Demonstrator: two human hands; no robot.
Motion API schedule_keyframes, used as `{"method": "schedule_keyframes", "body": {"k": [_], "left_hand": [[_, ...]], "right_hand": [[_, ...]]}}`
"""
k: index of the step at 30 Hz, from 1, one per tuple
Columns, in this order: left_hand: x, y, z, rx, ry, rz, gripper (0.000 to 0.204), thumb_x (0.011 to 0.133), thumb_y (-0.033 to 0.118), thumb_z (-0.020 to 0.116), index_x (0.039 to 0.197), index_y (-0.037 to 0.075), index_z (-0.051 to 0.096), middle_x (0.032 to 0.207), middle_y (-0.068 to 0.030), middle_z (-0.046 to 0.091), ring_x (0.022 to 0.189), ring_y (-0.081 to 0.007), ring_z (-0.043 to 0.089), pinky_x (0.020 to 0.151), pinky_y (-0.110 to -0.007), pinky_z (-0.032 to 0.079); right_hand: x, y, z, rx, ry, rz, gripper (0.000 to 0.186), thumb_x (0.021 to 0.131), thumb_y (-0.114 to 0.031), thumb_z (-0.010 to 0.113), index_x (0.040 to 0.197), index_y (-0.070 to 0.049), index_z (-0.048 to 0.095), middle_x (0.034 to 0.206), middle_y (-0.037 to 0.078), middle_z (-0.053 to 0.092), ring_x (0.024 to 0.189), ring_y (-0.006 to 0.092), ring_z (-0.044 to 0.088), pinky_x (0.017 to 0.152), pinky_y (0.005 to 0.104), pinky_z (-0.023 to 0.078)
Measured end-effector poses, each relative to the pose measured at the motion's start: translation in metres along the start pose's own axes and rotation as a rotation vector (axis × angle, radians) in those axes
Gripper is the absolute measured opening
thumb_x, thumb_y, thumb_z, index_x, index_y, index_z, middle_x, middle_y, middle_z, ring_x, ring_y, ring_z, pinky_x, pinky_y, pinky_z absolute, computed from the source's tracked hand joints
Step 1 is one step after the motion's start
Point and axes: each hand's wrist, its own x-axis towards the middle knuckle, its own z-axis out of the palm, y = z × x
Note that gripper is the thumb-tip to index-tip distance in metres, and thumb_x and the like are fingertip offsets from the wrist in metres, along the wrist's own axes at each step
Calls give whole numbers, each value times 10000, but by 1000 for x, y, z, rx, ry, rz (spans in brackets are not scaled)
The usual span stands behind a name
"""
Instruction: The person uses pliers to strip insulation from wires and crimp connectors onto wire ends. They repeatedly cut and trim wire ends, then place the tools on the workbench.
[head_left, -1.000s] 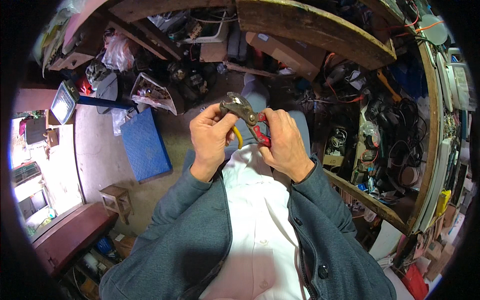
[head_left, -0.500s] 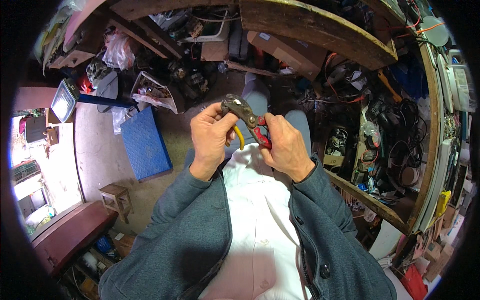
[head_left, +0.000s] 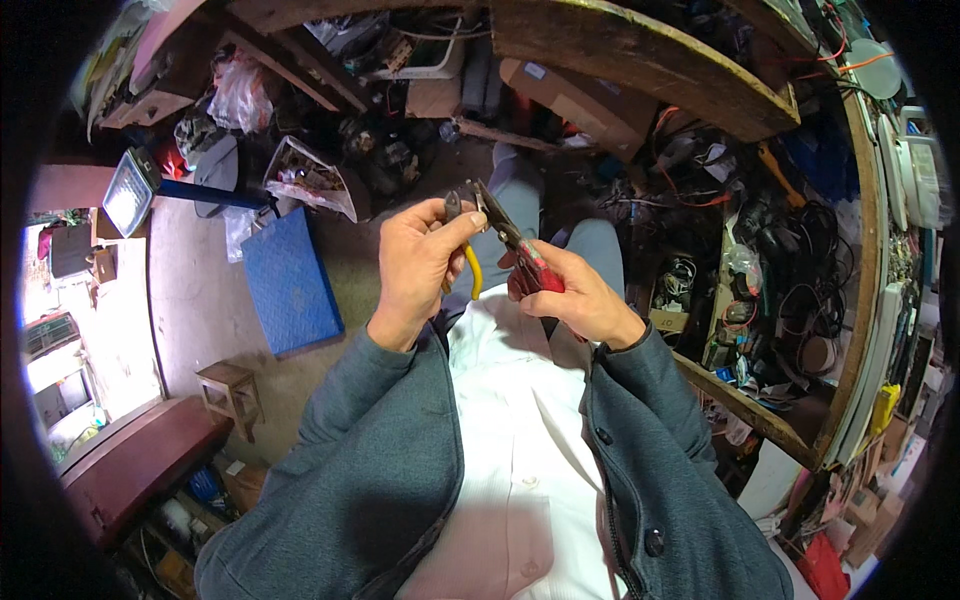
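In front of my white shirt I hold a hand tool in each hand. My left hand (head_left: 412,262) is closed around small yellow-handled pliers (head_left: 474,272), their dark jaws pointing up beside my index finger. The fingers of my right hand (head_left: 575,293) wrap round the grips of red-handled pliers (head_left: 541,270). Their long dark metal head slants up and left, and its edge meets my left thumb tip. Whether something small is pinched under that thumb, I cannot make out.
A blue platform scale (head_left: 292,285) stands on the floor at left, with a small wooden stool (head_left: 230,390) nearer me. Wooden shelving (head_left: 640,60) crosses the far side. A bin of scraps (head_left: 312,185) stands at far left; tangled cables (head_left: 800,270) fill the right.
The red-handled pliers have turned in my right hand, so their head now points up and left, more edge-on. My right hand has shifted slightly down and its grip has changed.
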Motion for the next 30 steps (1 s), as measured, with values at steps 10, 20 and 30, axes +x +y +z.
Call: {"method": "schedule_keyframes", "body": {"k": [10, 20, 30], "left_hand": [[6, -13, -6, -258, -36, -77, 112, 936, 47, 687, 1033, -8, 702, 712, -6, 648, 497, -28, 512, 427, -165, 365], [4, -23, -1, -311, 23, 25, 109, 944, 26, 669, 1042, -12, 699, 736, -25, 669, 523, -46, 565, 431, -178, 403], [4, -24, -5, -365, -19, -2, 61, 947, 17, 658, 992, -6, 692, 756, -60, 693, 542, -88, 618, 455, -200, 463]], "right_hand": [[2, 0, 18, -699, 357, -265, 637, 742, -102, 649, 1344, 29, 492, 1052, 180, 580, 974, 328, 580, 904, 409, 462], [0, 0, 38, -928, 521, -277, 796, 712, -121, 736, 1412, 79, 414, 1201, 242, 507, 1100, 390, 503, 967, 483, 385], [1, -2, 40, -1015, 594, -304, 773, 690, -96, 698, 1403, 57, 441, 1174, 227, 532, 1063, 377, 517, 945, 456, 401]]}}
